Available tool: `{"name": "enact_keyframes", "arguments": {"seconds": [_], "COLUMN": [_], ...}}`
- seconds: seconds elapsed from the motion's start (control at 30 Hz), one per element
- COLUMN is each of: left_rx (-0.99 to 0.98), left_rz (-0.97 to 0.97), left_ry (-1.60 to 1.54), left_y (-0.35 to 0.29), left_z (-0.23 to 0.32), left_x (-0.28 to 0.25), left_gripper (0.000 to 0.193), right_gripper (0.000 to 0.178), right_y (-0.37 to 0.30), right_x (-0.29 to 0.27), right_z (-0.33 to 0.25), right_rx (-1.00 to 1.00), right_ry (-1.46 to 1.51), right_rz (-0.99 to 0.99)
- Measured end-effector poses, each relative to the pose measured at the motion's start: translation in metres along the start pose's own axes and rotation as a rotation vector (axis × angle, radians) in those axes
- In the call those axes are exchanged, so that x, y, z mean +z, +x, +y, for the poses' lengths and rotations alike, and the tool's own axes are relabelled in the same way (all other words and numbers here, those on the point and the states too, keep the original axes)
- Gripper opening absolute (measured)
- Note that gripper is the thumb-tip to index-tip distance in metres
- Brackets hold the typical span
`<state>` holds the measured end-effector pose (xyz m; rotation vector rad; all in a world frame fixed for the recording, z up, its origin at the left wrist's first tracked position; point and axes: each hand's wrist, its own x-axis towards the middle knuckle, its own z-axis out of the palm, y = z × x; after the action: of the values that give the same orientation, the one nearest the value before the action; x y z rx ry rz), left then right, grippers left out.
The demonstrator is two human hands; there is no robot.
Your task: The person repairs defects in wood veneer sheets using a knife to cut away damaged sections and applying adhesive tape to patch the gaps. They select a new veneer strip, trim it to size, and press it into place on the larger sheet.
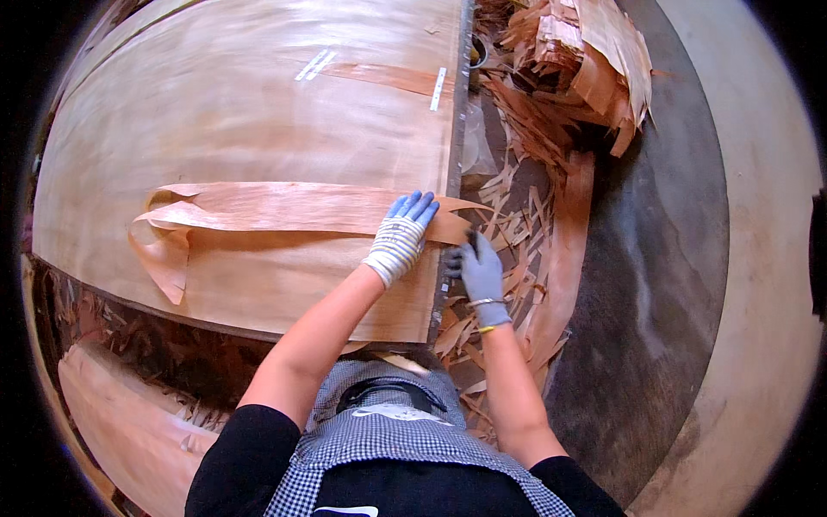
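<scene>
A long strip of reddish wood veneer (pixel 284 207) lies across a broad sheet of pale veneer (pixel 258 112). Its left end curls over and folds back, and its right end splits into points past the sheet's edge. My left hand (pixel 401 237), in a striped glove with blue fingers, presses flat on the strip near that end, fingers stretched out. Just beyond the edge, my right hand (pixel 481 271) wears a grey glove with dark fingertips. Its fingers are bent beside the strip's torn end and slightly blurred; whatever they hold is hidden.
White tape pieces (pixel 438 90) and a reddish patch (pixel 388 77) mark the sheet's far part. Veneer scraps (pixel 517 224) litter the right side below a large bundle of torn veneer (pixel 594 60). Another veneer stack (pixel 129 414) sits at lower left. Dark flooring (pixel 655 258) extends farther right.
</scene>
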<state>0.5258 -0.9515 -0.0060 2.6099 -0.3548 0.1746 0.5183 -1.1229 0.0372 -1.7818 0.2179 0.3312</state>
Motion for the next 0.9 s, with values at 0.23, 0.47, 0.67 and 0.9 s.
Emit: {"name": "enact_keyframes", "arguments": {"seconds": [0.23, 0.47, 0.67, 0.9], "left_rx": [-0.032, -0.051, -0.095, -0.105], "left_rz": [0.045, 0.027, -0.016, 0.026], "left_ry": [0.152, 0.138, 0.158, 0.057], "left_y": [0.007, 0.011, 0.015, 0.005], "left_z": [0.015, 0.017, 0.021, 0.011], "left_x": [0.008, 0.009, 0.005, 0.001], "left_gripper": [0.051, 0.046, 0.05, 0.052], "right_gripper": [0.026, 0.025, 0.024, 0.027], "right_y": [0.039, 0.052, -0.009, -0.019], "right_x": [0.032, 0.044, 0.032, 0.026], "right_z": [-0.005, -0.009, 0.026, -0.036], "right_rx": [-0.179, 0.033, 0.156, -0.292], "right_ry": [-1.168, -1.136, -1.105, -0.955], "right_rz": [0.079, -0.025, -0.161, -0.085]}}
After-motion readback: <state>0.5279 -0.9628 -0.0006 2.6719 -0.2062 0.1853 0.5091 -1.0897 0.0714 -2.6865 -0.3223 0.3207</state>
